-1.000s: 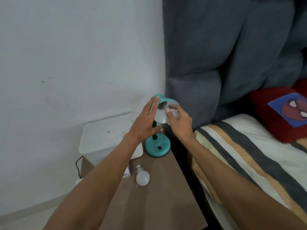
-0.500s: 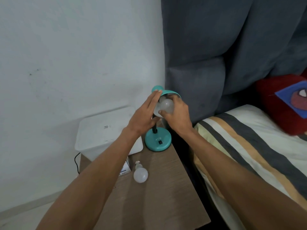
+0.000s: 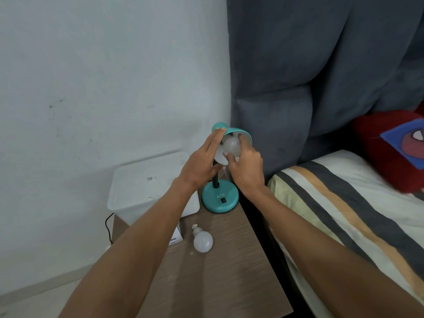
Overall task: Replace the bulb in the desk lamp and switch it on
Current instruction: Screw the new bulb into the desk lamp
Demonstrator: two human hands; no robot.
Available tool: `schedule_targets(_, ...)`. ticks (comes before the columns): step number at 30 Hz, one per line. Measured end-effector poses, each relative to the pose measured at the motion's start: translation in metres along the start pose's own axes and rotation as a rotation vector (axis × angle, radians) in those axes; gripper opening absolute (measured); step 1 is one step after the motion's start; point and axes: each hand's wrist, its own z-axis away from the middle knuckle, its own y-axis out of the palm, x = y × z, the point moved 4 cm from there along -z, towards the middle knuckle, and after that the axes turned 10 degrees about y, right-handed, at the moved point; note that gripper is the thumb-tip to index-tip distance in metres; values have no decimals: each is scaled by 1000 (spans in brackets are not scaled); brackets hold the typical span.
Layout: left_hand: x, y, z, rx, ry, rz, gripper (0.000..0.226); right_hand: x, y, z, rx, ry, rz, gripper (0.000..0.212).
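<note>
Teal desk lamp (image 3: 219, 198) at nightstand's (image 3: 220, 271) far edge; right hand (image 3: 245, 166) pinching bulb (image 3: 231, 146) inside shade; left hand (image 3: 202, 164), fingers spread, steadying shade (image 3: 243, 134).

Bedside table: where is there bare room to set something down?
The near part of the bedside table, below the loose bulb and between the forearms, is bare. The far end is crowded: white box, lamp base and a small carton.
</note>
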Motion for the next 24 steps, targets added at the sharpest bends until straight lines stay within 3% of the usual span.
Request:
schedule_targets(3, 1, -2, 0, -1, 11, -12, 101, 0, -5, -5, 28, 155, -59, 54)
schedule_targets(9, 0, 2, 0, 13, 7, -25, 103, 10, -7, 7, -48, -17, 33, 48)
schedule_targets(13, 0, -1, 0, 5, 14, -21, 102, 7, -3, 6, 8, -88, 140, 62)
schedule_targets(18, -1, -3, 1, -2, 16, -19, 98, 0, -10, -1, 0, 149, 23, 49)
schedule_targets(24, -1, -1, 2, 25, 24, -30, 104, 6, -8, 8, -16, -51, 42, 51)
